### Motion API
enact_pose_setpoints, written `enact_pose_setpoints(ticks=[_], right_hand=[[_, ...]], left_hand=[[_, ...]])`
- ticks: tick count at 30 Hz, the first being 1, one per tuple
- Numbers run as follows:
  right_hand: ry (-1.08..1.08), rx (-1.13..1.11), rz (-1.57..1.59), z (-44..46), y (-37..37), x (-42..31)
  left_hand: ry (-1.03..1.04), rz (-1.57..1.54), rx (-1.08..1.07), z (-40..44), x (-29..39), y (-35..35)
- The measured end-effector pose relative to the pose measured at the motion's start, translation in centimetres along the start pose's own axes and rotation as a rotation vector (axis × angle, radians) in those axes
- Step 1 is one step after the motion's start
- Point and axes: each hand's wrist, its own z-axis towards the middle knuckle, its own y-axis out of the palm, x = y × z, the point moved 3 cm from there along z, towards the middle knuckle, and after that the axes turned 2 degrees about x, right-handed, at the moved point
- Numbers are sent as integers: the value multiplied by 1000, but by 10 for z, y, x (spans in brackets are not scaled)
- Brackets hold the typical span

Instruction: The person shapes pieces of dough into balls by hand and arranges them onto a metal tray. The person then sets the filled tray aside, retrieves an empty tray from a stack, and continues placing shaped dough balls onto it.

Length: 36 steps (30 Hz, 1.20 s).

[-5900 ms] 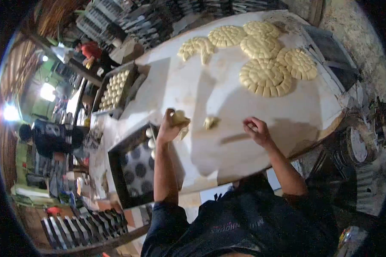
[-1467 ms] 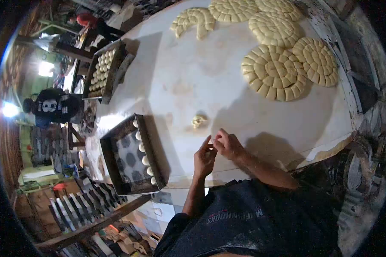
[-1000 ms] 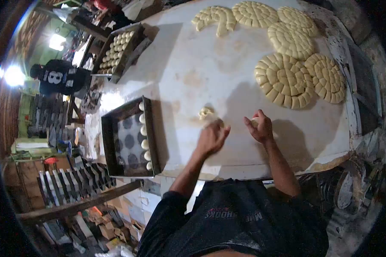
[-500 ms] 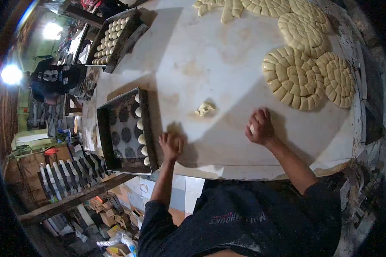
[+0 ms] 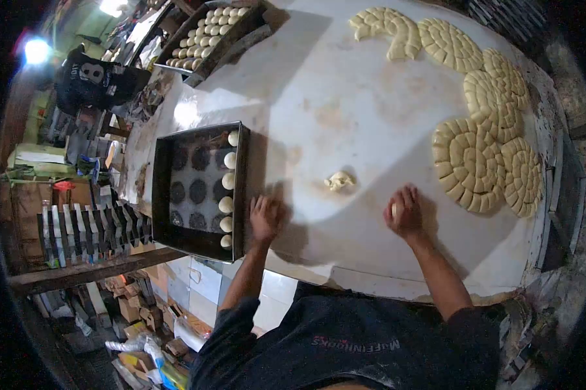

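My right hand [image 5: 405,213] is cupped on the tabletop, fingers curled round a pale dough ball [image 5: 395,209] that peeks out at its left side. Close beside the right wall of a dark metal baking tray [image 5: 241,188], my left hand [image 5: 265,218] rests on the table with bent fingers; whatever lies under its palm is hidden. Inside that tray, a single row of dough balls [image 5: 225,205] runs along the right side. Between my hands, slightly farther away, sits a small ragged lump of dough [image 5: 340,181].
Scored dough spirals [image 5: 468,162], cut into pieces, cover the table's right and far right. Another tray [image 5: 195,75] full of dough balls stands at the far left. A person in a dark shirt [image 5: 98,81] is beyond the table's left edge. Boxes and scraps [image 5: 143,305] lie below left.
The camera view has turned, so the table and dough appear shifted right and downward. Both hands stay low on the table in nearly the same places. The row in the tray looks the same.
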Motion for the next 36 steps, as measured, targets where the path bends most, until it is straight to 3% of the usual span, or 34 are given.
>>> enact_pose_setpoints(ticks=[1,3,5,6,7,9,10,11,12,13,14,16,18,20,21,22,23,26,29,33,36], right_hand=[[2,-16,-3,15,12,-6],[224,114,7,33,27,-22],[300,112,66,29,43,-42],[396,124,136,22,50,-53],[381,110,130,9,50,-63],[159,-36,163,-24,42,-73],[173,-58,191,-34,35,-65],[191,-85,219,-42,26,-55],[410,-190,213,-39,16,-43],[631,-296,199,-29,6,-39],[629,-320,189,-15,1,-43],[940,-615,199,7,2,-51],[912,-415,580,36,24,-135],[561,-548,621,74,52,-228],[151,-402,554,94,65,-277],[124,-396,648,115,70,-330],[-132,-315,651,126,87,-362],[-336,-358,751,132,153,-404],[-646,-424,299,133,172,-409],[-195,-241,524,122,121,-323],[-40,-19,327,95,48,-242]], left_hand=[[-26,-22,30,17,-4,12],[-156,-125,122,49,24,21],[-263,-374,131,51,41,34],[-204,-451,62,43,50,31],[-145,-526,-5,27,59,27],[11,-258,48,-36,57,51],[-8,-262,51,-51,51,32],[-94,-306,-147,-61,51,10],[-178,-355,-345,-70,48,-9],[-202,-369,-348,-76,37,-29],[-287,-513,-326,-80,19,-49],[-341,-617,-157,-63,3,-130],[-361,-352,10,-64,-38,-165],[-457,-19,-35,-80,-86,-172],[-547,56,-135,-93,-107,-170],[-577,70,-173,-104,-122,-164],[-606,83,-211,-110,-131,-161],[-630,-1,-268,-100,-125,-171],[-619,-44,-361,-101,-132,-171],[-458,3,-293,-101,-124,-177],[-454,35,-55,-82,-103,-184]])
